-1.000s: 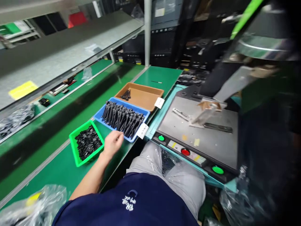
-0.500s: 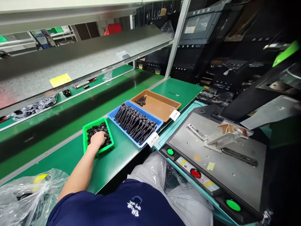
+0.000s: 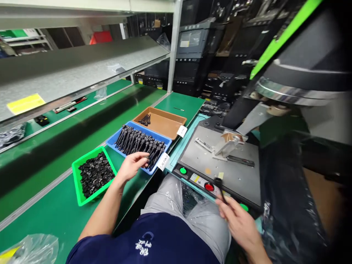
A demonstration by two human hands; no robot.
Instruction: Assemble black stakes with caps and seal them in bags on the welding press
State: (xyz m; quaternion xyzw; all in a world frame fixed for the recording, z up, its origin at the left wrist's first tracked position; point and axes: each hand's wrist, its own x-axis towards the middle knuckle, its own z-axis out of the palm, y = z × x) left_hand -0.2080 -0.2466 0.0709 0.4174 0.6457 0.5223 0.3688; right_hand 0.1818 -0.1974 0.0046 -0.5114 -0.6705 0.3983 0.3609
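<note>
My left hand is closed in a pinch over the near edge of the blue tray. Whatever its fingertips hold is too small to make out. Many slim black stems with thick heads fill that tray in rows. To the left, a green bin contains small round black parts. My right hand grips one black stem with a thick head, pointing up in front of the machine's button panel. Motion blurs this stem a little.
A brown tray with several black stems stands behind the blue one. At right, a machine has a metal plate, a clamp fixture, a red button and green buttons. A sloped metal shelf overhangs the bench.
My left hand has left the green bin and moved right to the blue tray. My right hand has come into view with a black stem. The view has turned right.
</note>
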